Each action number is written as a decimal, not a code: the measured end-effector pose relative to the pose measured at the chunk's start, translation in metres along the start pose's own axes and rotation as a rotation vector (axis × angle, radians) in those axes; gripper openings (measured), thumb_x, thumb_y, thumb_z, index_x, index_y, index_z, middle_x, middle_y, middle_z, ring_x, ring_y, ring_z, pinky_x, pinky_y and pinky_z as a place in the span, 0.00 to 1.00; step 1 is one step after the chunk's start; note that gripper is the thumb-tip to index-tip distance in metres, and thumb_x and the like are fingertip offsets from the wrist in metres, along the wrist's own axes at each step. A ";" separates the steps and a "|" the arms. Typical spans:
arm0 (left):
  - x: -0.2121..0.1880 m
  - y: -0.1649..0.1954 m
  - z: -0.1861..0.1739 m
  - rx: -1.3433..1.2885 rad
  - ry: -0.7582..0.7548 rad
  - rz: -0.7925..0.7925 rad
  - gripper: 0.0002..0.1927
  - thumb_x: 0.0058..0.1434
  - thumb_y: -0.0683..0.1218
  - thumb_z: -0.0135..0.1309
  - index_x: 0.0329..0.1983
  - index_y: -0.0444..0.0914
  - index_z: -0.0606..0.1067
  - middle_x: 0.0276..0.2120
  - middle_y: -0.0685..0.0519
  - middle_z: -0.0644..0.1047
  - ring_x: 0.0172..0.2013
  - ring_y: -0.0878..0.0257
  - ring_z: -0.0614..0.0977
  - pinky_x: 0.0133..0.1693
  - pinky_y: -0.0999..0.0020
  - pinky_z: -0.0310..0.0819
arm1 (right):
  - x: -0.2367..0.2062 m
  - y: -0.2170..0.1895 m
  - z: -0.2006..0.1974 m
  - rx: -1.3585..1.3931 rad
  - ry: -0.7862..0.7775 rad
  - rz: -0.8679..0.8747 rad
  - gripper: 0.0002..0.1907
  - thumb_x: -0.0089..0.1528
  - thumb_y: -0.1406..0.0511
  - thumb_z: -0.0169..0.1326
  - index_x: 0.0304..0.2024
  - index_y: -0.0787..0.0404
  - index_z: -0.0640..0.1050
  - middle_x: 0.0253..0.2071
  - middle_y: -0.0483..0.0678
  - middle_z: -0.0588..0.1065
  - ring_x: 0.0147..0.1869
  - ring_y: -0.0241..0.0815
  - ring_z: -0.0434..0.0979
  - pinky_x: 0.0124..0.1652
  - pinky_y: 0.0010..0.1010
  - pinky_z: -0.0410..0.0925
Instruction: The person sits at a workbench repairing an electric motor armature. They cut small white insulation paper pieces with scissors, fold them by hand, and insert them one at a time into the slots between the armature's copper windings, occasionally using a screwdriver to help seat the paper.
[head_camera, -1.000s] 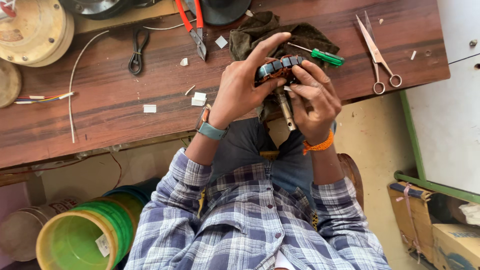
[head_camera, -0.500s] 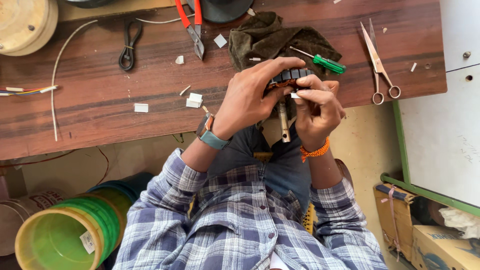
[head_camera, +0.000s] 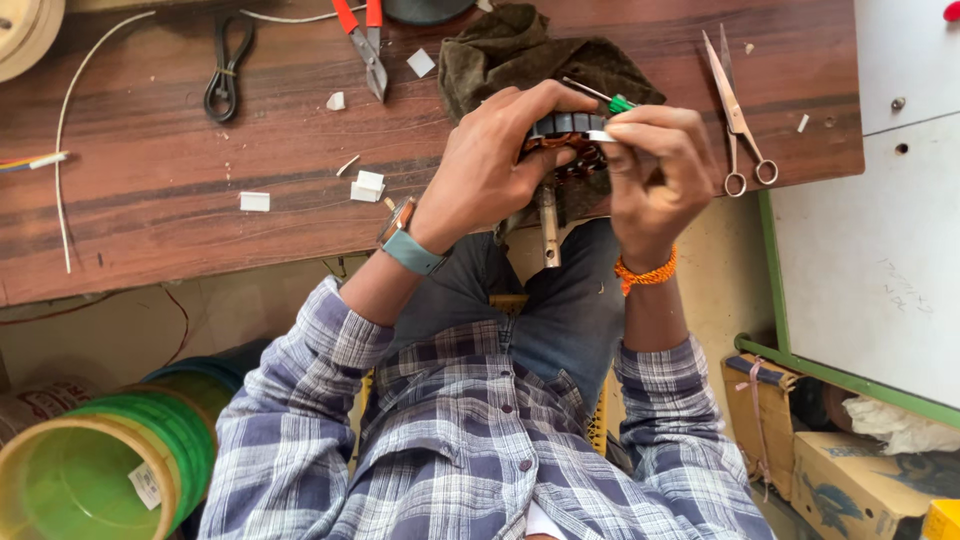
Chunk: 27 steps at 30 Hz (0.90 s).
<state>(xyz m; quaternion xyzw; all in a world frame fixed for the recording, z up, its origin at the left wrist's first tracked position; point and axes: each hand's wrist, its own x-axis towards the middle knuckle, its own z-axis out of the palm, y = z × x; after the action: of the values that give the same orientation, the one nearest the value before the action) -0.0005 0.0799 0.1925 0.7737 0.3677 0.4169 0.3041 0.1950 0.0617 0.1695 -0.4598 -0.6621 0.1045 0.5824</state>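
Left hand (head_camera: 495, 165) wraps a wound motor armature (head_camera: 568, 140), shaft (head_camera: 549, 228) pointing back toward the plaid shirt. Right hand (head_camera: 655, 170) pinches shut on a small white strip (head_camera: 600, 135) at the armature's rim. Beyond the hands: green-handled screwdriver (head_camera: 600, 98) on a dark cloth (head_camera: 500, 55). Scissors (head_camera: 738, 115) right of the right hand; red-handled pliers (head_camera: 362, 35) beyond the left, on the desk (head_camera: 150, 200).

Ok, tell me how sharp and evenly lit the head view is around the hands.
Head view: daylight is soft and even, with no glare on the wooden bench; the left hand and right hand look sharp, but they cover most of the wound motor part, and the scissors stay crisp.
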 end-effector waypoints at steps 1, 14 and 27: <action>-0.001 0.000 0.000 0.000 0.009 0.016 0.20 0.63 0.40 0.62 0.58 0.43 0.73 0.45 0.52 0.80 0.48 0.53 0.80 0.49 0.57 0.75 | 0.000 0.000 -0.001 0.021 -0.039 -0.067 0.07 0.62 0.74 0.67 0.40 0.66 0.81 0.42 0.53 0.80 0.36 0.39 0.74 0.35 0.28 0.68; -0.004 -0.001 -0.003 0.056 -0.025 0.086 0.20 0.66 0.41 0.63 0.59 0.41 0.71 0.44 0.51 0.78 0.45 0.50 0.78 0.48 0.56 0.72 | 0.020 -0.026 -0.024 -0.059 -0.323 -0.230 0.09 0.65 0.78 0.64 0.46 0.65 0.81 0.44 0.50 0.79 0.48 0.43 0.80 0.47 0.31 0.75; -0.014 -0.006 0.016 0.143 0.257 0.095 0.31 0.59 0.44 0.70 0.64 0.43 0.70 0.59 0.50 0.72 0.58 0.50 0.71 0.60 0.56 0.69 | 0.020 -0.041 -0.025 -0.064 -0.271 0.098 0.06 0.67 0.74 0.67 0.45 0.65 0.83 0.42 0.50 0.82 0.47 0.39 0.83 0.49 0.28 0.74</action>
<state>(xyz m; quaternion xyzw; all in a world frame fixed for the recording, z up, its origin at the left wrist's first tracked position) 0.0059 0.0696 0.1746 0.7501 0.3952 0.4992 0.1787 0.1984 0.0433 0.2181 -0.4915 -0.7145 0.1729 0.4669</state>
